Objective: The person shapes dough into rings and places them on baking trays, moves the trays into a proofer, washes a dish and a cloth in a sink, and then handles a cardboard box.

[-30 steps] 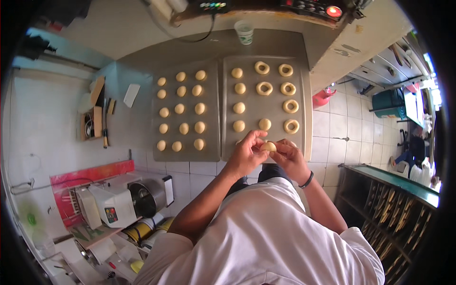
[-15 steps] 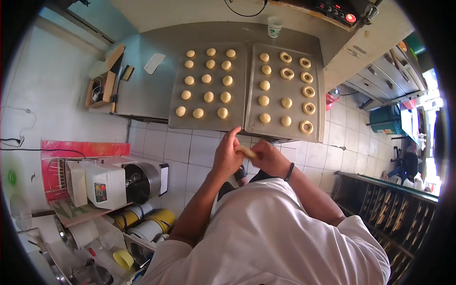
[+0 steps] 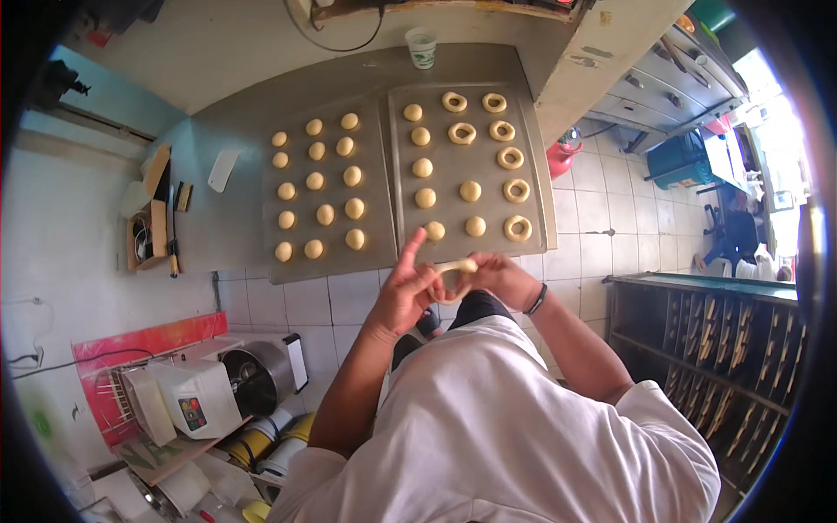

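A dough ring [image 3: 455, 265] is stretched between my two hands, just off the near edge of the trays. My left hand [image 3: 403, 295] grips its left side, with the index finger pointing up and away. On the other side, my right hand [image 3: 503, 277] pinches the ring with curled fingers. In front of me, the right baking tray [image 3: 449, 237] bears dough balls [image 3: 425, 198] and several shaped rings [image 3: 516, 191]. Several more dough balls [image 3: 325, 214] sit in rows on the left baking tray [image 3: 375, 254].
A paper cup [image 3: 421, 49] stands at the back of the metal table [image 3: 244, 113], and a white scraper [image 3: 223, 171] lies at its left. A mixer with a steel bowl [image 3: 261, 375] is at lower left. A dark rack of trays [image 3: 697, 349] stands to my right.
The dough between my hands has opened into a visible ring with a wide hole. The view has shifted, so the trays appear farther left.
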Tool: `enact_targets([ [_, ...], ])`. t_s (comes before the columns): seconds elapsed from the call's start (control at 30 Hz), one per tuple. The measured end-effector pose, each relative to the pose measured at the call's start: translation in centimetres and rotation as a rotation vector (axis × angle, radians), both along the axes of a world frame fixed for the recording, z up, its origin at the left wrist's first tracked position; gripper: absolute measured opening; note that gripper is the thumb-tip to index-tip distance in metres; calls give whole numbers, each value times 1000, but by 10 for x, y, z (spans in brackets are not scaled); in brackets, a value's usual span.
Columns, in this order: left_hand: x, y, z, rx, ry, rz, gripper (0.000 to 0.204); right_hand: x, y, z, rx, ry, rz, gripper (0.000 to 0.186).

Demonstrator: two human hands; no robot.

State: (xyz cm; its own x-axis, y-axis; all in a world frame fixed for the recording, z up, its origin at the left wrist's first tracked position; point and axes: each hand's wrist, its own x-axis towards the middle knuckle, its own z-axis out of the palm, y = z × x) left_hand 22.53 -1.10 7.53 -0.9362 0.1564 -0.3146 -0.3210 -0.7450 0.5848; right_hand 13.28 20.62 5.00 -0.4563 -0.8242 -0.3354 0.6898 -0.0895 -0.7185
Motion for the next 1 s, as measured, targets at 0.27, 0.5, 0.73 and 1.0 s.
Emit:
enact_targets([
  [0.27, -116, 13, -17, -212, -113, -165, 85, -98, 10, -12, 473, 369, 116, 18],
  [0.5, -200, 47, 30, -770, 191, 288, 56, -169, -17, 37, 293, 318, -345, 25],
  [0.73, -215, 32, -57, -1557, -42, 2, 37, -173, 0, -14, 889, 807, -214, 44],
  [1.0, -191, 58, -82, -1490, -40, -167, 17, -135, 39, -22, 697, 521, -176, 36],
])
